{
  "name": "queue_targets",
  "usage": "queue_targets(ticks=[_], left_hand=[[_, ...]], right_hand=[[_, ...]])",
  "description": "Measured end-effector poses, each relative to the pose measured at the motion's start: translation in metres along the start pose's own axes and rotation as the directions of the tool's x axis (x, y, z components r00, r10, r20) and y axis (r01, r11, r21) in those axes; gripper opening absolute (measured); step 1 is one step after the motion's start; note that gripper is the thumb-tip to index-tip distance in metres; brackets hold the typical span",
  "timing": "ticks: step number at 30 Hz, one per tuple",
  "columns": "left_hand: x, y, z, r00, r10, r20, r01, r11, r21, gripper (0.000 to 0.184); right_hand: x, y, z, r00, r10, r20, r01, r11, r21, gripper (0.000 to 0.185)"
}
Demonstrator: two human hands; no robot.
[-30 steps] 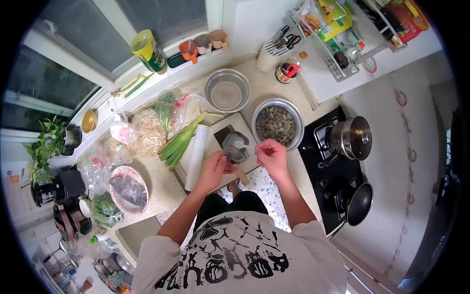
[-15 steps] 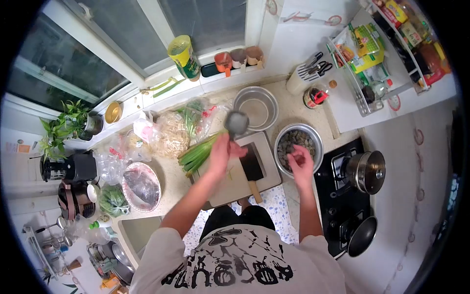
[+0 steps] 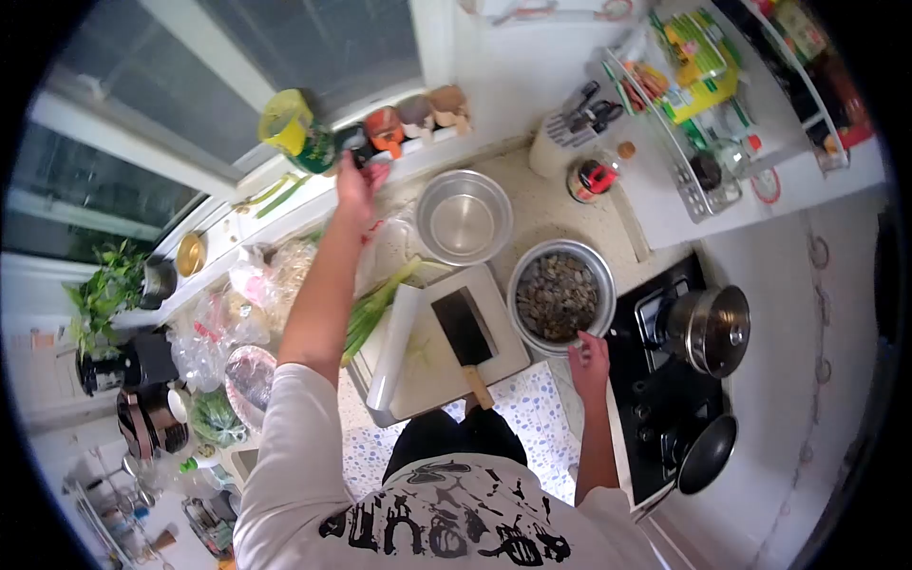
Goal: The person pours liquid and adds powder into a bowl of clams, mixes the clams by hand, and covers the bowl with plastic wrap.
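Note:
My left hand (image 3: 358,193) reaches up to the windowsill, its fingers closed on a dark grey cup (image 3: 357,142) beside the orange cup (image 3: 384,129). The fingers of my right hand (image 3: 591,363) curl at the lower right rim of a metal bowl (image 3: 514,302) holding shellfish (image 3: 559,294). Between my arms lies a cutting board (image 3: 427,382), with a white roll (image 3: 395,347) and a dark-bladed cleaver (image 3: 464,326) on it. Green onions (image 3: 370,321) lie along its left side. A second metal bowl (image 3: 464,218) stands behind the board.
A stove (image 3: 655,380) with a lidded pot (image 3: 708,332) and a pan (image 3: 707,454) is at the right. Bagged food (image 3: 285,280) and an oval dish (image 3: 250,385) stand left. A knife block (image 3: 560,142) and a sauce jar (image 3: 591,179) are at the back.
My left hand has moved from above the board up to the windowsill with the grey cup. My right hand has come out of the shellfish to the bowl's rim. The camera view has shifted.

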State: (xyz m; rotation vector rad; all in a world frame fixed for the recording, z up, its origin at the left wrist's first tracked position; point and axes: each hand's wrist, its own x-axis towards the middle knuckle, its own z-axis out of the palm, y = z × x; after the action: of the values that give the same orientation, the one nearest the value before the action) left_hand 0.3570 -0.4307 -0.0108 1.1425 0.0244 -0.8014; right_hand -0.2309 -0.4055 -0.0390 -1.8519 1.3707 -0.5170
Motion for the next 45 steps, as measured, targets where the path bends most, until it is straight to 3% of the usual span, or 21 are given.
queue_targets(ticks=[4,5,6,9,10,12,14,15,16,17,20,24,30,32,36,39,42,45], left_hand=[[0.01,-0.007,-0.007,0.998,0.036,0.041,-0.035,0.999,-0.033,0.063],[0.023,-0.012,-0.017,1.0,-0.017,0.015,0.017,0.998,-0.055,0.059],[0.009,-0.013,-0.007,0.998,0.033,-0.048,-0.032,0.999,0.009,0.051],[-0.051,-0.021,0.008,0.975,0.107,-0.197,-0.084,0.989,0.12,0.039],[-0.071,-0.031,0.01,0.964,0.119,-0.238,-0.087,0.986,0.142,0.037],[-0.121,-0.066,0.002,0.997,0.075,-0.011,-0.071,0.976,0.207,0.041],[-0.181,-0.112,0.01,0.993,-0.1,0.064,0.081,0.964,0.255,0.042],[-0.213,-0.132,0.016,0.969,-0.227,0.093,0.189,0.932,0.308,0.052],[-0.231,-0.168,0.0,0.914,-0.306,0.266,0.203,0.913,0.353,0.058],[-0.254,-0.19,0.004,0.885,-0.38,0.268,0.215,0.845,0.489,0.065],[-0.294,-0.231,0.021,0.703,-0.691,0.169,0.556,0.682,0.475,0.069],[-0.309,-0.242,0.036,0.717,-0.676,0.174,0.591,0.72,0.363,0.067],[-0.307,-0.251,0.032,0.774,-0.603,0.195,0.533,0.786,0.314,0.062],[-0.305,-0.255,0.031,0.782,-0.588,0.205,0.533,0.803,0.268,0.061],[-0.302,-0.257,0.028,0.784,-0.588,0.2,0.505,0.791,0.345,0.061],[-0.303,-0.255,0.03,0.777,-0.608,0.163,0.508,0.759,0.406,0.063],[-0.306,-0.246,0.042,0.77,-0.625,0.124,0.516,0.726,0.454,0.065],[-0.304,-0.245,0.043,0.752,-0.636,0.174,0.525,0.737,0.425,0.065]], right_hand=[[0.011,-0.013,0.0,0.993,-0.111,-0.039,0.104,0.982,-0.159,0.041],[0.019,-0.018,-0.003,0.991,-0.13,-0.017,0.123,0.969,-0.213,0.042],[0.029,-0.022,-0.004,0.988,-0.151,0.01,0.148,0.953,-0.263,0.043],[0.063,-0.024,0.001,0.982,-0.187,0.026,0.188,0.967,-0.173,0.05],[0.077,-0.024,0.005,0.973,-0.226,0.034,0.227,0.94,-0.255,0.055],[0.101,-0.02,0.015,0.951,-0.301,0.067,0.302,0.861,-0.41,0.063],[0.122,-0.014,0.029,0.964,-0.252,0.086,0.263,0.849,-0.459,0.074],[0.129,-0.014,0.035,0.969,-0.229,0.095,0.246,0.84,-0.483,0.08],[0.132,-0.021,0.039,0.977,-0.177,0.119,0.213,0.833,-0.511,0.083],[0.135,-0.032,0.041,0.982,-0.124,0.139,0.18,0.823,-0.539,0.087],[0.14,-0.055,0.049,0.979,-0.003,0.206,0.131,0.783,-0.609,0.093],[0.133,-0.049,0.062,0.966,0.06,0.251,0.1,0.81,-0.578,0.094],[0.099,-0.032,0.062,0.923,-0.081,0.376,0.292,0.784,-0.548,0.07],[0.085,-0.028,0.055,0.902,-0.132,0.412,0.339,0.808,-0.483,0.06],[0.068,-0.023,0.038,0.807,-0.25,0.536,0.459,0.835,-0.303,0.05],[0.066,-0.013,0.048,0.738,-0.465,0.489,0.637,0.719,-0.277,0.052],[0.08,-0.017,0.061,0.708,-0.507,0.491,0.695,0.622,-0.361,0.056],[0.102,-0.036,0.059,0.728,-0.411,0.548,0.676,0.562,-0.476,0.063]])
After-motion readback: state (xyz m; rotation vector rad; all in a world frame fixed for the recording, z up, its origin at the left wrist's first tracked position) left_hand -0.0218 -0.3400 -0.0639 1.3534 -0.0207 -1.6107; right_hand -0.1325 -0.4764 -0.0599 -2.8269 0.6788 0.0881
